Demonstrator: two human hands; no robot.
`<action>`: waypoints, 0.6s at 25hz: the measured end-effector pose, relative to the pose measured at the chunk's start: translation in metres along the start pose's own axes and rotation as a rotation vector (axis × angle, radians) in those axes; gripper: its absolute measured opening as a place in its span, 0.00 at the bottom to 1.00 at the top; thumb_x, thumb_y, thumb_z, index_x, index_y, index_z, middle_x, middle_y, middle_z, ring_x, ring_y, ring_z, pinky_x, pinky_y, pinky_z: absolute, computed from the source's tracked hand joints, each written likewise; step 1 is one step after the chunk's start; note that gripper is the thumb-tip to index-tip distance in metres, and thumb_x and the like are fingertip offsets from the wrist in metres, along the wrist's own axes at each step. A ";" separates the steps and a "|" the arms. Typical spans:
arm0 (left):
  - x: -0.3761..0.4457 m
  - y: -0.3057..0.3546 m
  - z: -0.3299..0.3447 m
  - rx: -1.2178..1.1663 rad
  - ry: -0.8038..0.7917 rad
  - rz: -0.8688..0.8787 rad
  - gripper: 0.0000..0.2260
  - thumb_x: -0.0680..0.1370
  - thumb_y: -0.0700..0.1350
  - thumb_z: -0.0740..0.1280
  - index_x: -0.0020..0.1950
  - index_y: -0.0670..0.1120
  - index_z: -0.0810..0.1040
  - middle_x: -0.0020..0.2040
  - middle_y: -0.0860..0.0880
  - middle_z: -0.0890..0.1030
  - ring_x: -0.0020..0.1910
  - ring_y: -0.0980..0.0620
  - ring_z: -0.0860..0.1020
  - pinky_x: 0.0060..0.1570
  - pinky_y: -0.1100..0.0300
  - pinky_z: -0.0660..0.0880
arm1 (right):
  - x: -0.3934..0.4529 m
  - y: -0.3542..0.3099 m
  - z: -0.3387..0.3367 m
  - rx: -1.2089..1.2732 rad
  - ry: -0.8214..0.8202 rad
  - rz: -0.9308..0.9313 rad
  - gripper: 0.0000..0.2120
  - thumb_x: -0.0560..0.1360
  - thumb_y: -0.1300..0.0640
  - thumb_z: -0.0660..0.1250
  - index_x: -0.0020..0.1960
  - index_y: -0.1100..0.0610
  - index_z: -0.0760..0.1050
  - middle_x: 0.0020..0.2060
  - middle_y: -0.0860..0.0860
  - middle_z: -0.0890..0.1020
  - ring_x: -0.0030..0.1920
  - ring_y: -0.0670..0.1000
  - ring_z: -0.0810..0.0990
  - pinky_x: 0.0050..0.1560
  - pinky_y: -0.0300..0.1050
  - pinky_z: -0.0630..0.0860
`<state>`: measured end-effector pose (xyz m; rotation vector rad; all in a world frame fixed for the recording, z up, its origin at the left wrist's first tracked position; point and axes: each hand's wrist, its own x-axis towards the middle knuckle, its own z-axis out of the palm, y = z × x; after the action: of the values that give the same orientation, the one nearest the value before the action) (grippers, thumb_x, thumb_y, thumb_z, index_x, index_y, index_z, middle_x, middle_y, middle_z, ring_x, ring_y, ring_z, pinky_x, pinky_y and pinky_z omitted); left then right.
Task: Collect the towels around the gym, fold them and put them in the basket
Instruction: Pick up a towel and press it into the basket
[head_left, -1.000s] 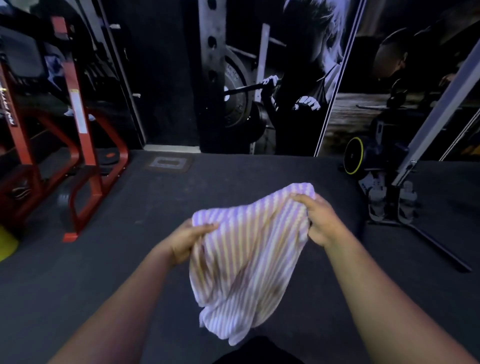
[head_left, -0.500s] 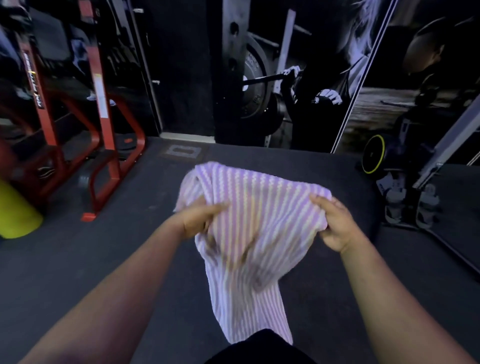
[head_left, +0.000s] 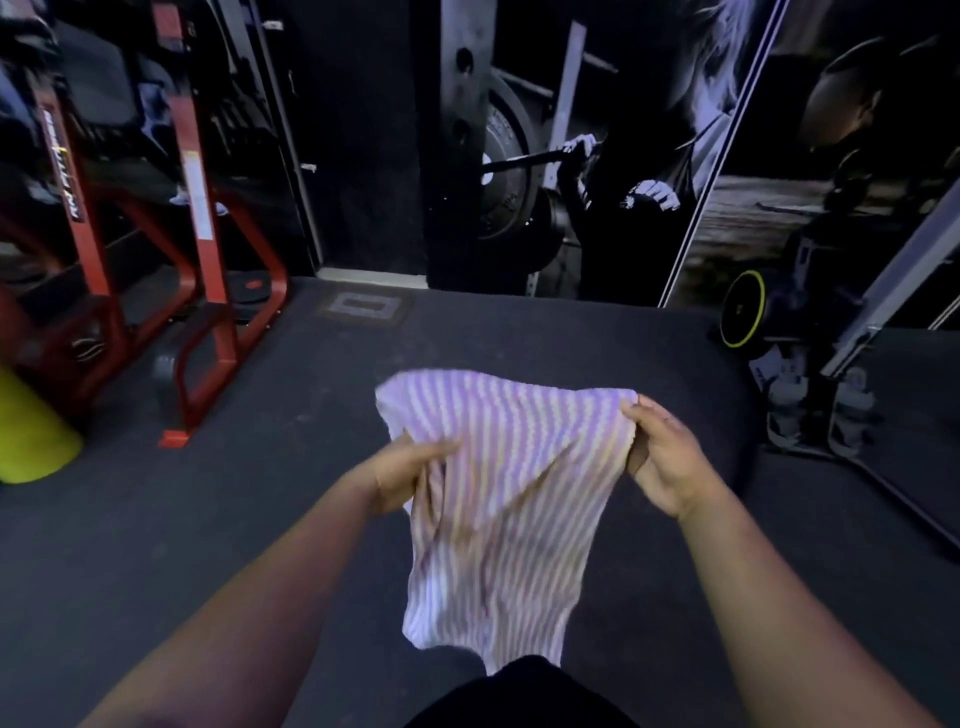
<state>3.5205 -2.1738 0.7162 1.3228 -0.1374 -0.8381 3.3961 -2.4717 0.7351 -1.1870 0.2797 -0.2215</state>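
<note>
The person is standing over the dark rubber floor (head_left: 156, 519) and holding a striped towel (head_left: 498, 499) up in front of their body with both hands. The left hand (head_left: 402, 475) is gripping the towel's left edge a little below the top corner, with its thumb lying across the near face of the cloth and its fingers hidden behind it. The right hand (head_left: 662, 460) is pinching the towel's upper right corner, thumb on top and fingers curled underneath. The two hands are being held well apart, so the top edge is stretching between them, with the free top-left corner poking up above the left hand. Below both hands the rest of the towel is hanging loose and bunching in soft folds, its lower end dangling just above the person's dark clothing (head_left: 519, 696). Far out beyond the left hand a red steel rack (head_left: 208, 270) is standing on the floor, and a yellow-green object (head_left: 31, 431) is sitting farther to that side. Beyond the right hand a black wheel with a yellow rim (head_left: 743, 317) is resting near a grey machine frame (head_left: 883, 291).
</note>
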 end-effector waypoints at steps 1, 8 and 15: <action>-0.001 -0.009 0.000 0.056 0.002 -0.017 0.23 0.71 0.45 0.79 0.61 0.34 0.81 0.57 0.34 0.83 0.52 0.41 0.85 0.49 0.46 0.83 | 0.003 -0.009 -0.004 0.077 0.009 -0.039 0.36 0.56 0.42 0.85 0.56 0.60 0.79 0.48 0.57 0.82 0.47 0.54 0.81 0.50 0.49 0.79; 0.003 0.077 0.015 -0.226 -0.075 0.184 0.26 0.73 0.55 0.73 0.64 0.40 0.80 0.60 0.39 0.83 0.61 0.44 0.82 0.61 0.49 0.78 | -0.020 0.026 -0.013 -0.275 -0.148 0.204 0.43 0.53 0.36 0.85 0.58 0.62 0.80 0.50 0.57 0.86 0.47 0.54 0.83 0.45 0.44 0.82; 0.001 0.018 0.014 0.163 -0.030 -0.028 0.28 0.67 0.44 0.82 0.63 0.36 0.80 0.59 0.35 0.83 0.57 0.41 0.84 0.56 0.48 0.81 | -0.002 -0.011 -0.006 0.112 0.023 -0.058 0.20 0.72 0.45 0.75 0.55 0.58 0.79 0.51 0.57 0.83 0.51 0.55 0.82 0.56 0.54 0.79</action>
<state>3.5223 -2.1860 0.7361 1.4675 -0.2151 -0.8859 3.3916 -2.4807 0.7435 -1.0827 0.2498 -0.2985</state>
